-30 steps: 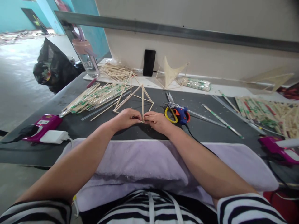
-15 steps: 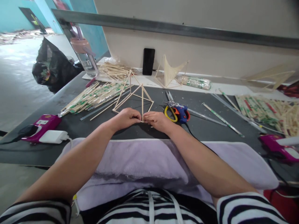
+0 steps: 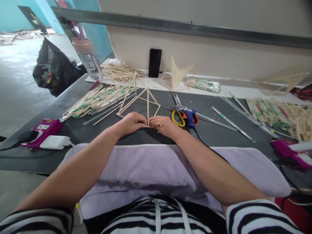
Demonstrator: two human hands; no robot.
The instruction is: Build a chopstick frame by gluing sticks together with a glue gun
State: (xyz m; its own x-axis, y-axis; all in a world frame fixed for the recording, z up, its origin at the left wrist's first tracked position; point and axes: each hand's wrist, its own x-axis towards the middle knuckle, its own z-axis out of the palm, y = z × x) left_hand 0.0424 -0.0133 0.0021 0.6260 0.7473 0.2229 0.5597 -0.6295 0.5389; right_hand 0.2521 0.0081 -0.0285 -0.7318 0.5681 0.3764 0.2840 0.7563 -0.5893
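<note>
A frame of thin wooden sticks (image 3: pixel 148 104) stands on the dark table, two of its peaks pointing up. At its near bottom corner my left hand (image 3: pixel 134 123) pinches the frame from the left. My right hand (image 3: pixel 163 125) closes on the same corner from the right, its fingertips almost meeting the left ones. The exact joint is partly hidden by the fingers. Just right of my right hand lie yellow-handled scissors (image 3: pixel 178 119) and a blue glue gun (image 3: pixel 191 119).
Packaged sticks (image 3: pixel 102 100) and loose sticks (image 3: pixel 119 72) lie at left, more sticks (image 3: pixel 270 112) at right. A bottle (image 3: pixel 89 60), a black phone (image 3: pixel 155 63) and a finished stick model (image 3: pixel 179 76) stand behind. Purple power strips (image 3: pixel 45 130) sit at both sides.
</note>
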